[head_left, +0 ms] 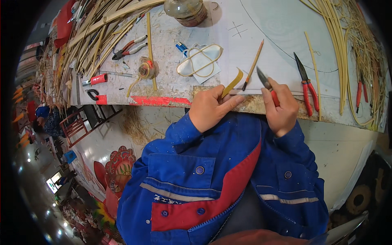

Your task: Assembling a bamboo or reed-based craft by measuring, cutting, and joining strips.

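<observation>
Right now I see my left hand at the centre of the frame, closed on a curved yellow bamboo strip, pinching its lower end so the strip arcs up and to the right over the workbench. My right hand, just right of centre, is wrapped round red-handled pliers, whose dark tip points up and left, near the strip but apart from it. Both hands rest at the bench's worn front edge, which runs across the middle of the frame. A pencil lies just above, between strip and pliers tip. A second pair of red pliers lies to the right, a looped bamboo frame to the upper left. Open board spreads above the hands; bundles of bamboo splints crowd the right edge.
</observation>
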Available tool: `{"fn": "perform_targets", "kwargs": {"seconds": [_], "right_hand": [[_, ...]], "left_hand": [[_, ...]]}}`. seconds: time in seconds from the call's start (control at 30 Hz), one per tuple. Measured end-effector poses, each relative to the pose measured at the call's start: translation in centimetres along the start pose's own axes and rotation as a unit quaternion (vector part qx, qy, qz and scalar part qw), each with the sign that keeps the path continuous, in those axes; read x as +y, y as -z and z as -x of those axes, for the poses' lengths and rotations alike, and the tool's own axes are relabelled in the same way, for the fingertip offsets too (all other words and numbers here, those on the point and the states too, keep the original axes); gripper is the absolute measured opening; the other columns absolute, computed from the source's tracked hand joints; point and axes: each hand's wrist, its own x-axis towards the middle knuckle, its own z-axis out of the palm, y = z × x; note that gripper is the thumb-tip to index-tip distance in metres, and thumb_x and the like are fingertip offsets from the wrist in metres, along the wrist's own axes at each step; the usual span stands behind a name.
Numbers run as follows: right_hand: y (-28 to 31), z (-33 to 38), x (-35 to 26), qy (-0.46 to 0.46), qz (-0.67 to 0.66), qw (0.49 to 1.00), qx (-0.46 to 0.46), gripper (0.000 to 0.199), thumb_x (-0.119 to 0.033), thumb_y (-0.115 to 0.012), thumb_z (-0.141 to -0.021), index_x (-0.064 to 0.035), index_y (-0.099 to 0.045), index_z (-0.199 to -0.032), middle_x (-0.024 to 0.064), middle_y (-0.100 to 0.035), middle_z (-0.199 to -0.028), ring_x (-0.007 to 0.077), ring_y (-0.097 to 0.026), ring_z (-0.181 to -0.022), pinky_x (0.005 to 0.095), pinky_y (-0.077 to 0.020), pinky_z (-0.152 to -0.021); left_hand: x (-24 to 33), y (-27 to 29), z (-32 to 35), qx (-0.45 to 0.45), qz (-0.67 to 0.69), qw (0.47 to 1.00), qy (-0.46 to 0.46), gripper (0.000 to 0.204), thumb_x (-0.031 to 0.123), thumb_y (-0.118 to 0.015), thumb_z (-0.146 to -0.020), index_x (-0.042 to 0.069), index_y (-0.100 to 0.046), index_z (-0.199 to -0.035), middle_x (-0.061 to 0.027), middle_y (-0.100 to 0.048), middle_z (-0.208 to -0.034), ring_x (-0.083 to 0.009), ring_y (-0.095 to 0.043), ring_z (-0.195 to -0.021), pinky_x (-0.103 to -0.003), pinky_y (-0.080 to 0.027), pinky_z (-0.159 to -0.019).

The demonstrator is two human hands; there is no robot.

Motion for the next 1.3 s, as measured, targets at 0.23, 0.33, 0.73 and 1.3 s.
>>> {"fn": "perform_targets", "kwargs": {"seconds": [0.23,0.33,0.73,1.3], "right_hand": [[-0.4,1.4,-0.2,0.036,-0.026,0.989,-0.143,0.028,-0.009,-0.077,-0.092,-0.0009,-0.073,-0.118,0.0134,-0.068,-0.089,0.0271,-0.067,-0.075,0.0354,-0.0543,-0.07],[0.2,0.2,1.3,-0.057,0.064,0.995,-0.043,0.028,-0.012,-0.074,-0.095,-0.0002,-0.072,-0.12,0.0152,-0.07,-0.093,0.0274,-0.068,-0.08,0.035,-0.0551,-0.074],[10.5,-6.1,12.7,0.051,0.38,0.924,0.019,0.026,-0.014,-0.073,-0.097,0.0007,-0.071,-0.119,0.0136,-0.07,-0.091,0.0266,-0.067,-0.08,0.0363,-0.0547,-0.075],[-3.5,-7.0,3.5,0.069,0.147,0.97,-0.179,0.057,-0.003,-0.063,-0.084,-0.0071,-0.062,-0.141,0.0116,-0.059,-0.08,0.027,-0.06,-0.067,0.0395,-0.052,-0.066]], "left_hand": [[0.1,-0.3,0.1,-0.016,0.063,0.997,-0.029,0.041,0.04,-0.071,-0.1,0.001,-0.066,-0.088,-0.0157,-0.06,-0.065,-0.0263,-0.058,-0.057,-0.04,-0.046,-0.056],[0.6,0.3,0.8,-0.05,0.07,0.996,-0.025,0.039,0.038,-0.071,-0.1,0.0,-0.068,-0.093,-0.0157,-0.06,-0.065,-0.0261,-0.058,-0.057,-0.04,-0.046,-0.056],[-1.6,2.0,2.3,-0.047,0.344,0.938,0.001,0.032,0.019,-0.04,-0.111,0.0,-0.065,-0.114,-0.0013,-0.06,-0.079,-0.0082,-0.051,-0.065,-0.023,-0.039,-0.057],[-3.7,6.6,2.4,0.157,0.065,0.98,-0.1,0.021,0.014,-0.073,-0.097,0.005,-0.072,-0.117,-0.0052,-0.067,-0.089,-0.0126,-0.065,-0.072,-0.027,-0.052,-0.066]]}}
